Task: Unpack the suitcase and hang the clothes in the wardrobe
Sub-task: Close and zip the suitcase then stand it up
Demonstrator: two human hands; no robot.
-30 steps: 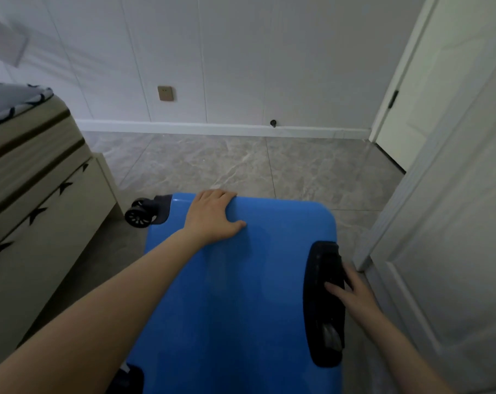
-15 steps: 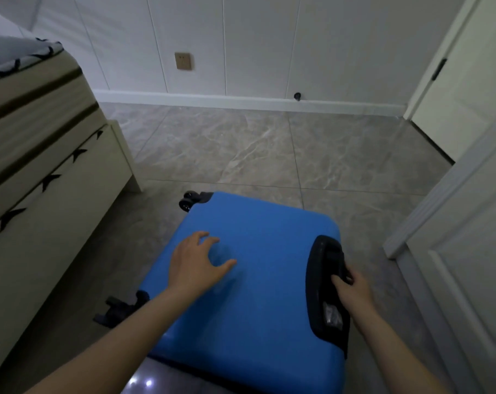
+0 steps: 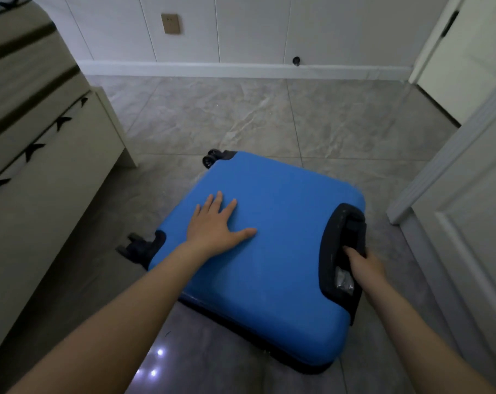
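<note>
- Suitcase [image 3: 272, 251]: blue hard-shell, lying w/ its broad face up on the grey tile floor [image 3: 241, 118], between the bed frame [image 3: 56, 177] on my left and the white door [image 3: 474, 223] on my right. Shut; no clothes in view yet.
- My left hand [image 3: 215, 226] lies flat on the shell, fingers straight and spread, thumb out to the side. Holds nothing, just presses down, prob. to steady the case so it doesn't slide or rock on the slick tile.
- My right hand [image 3: 363, 265] is at the black side handle [image 3: 343, 251]; fingers curled in under the grip bar, so I've got hold of it. That's the carrying point, so it's where I control the heavy side.
- Wheels [image 3: 212, 158] point away from me and to the left, clear of the floor it seems, so the case can't roll off.
- Can't tell if the case is fully flat: the near edge looks settled, the handle side may be a touch raised.
- Zip/latch not visible from here; likely runs round the edge, below the blue face.
- Stage, my guess: v. early. Case is laid down for opening; nothing unpacked, wardrobe not clearly in view.
- Next calls for letting go of the handle, finding the zip and lifting the lid, w/ enough floor room toward the bed for it to swing open.
</note>
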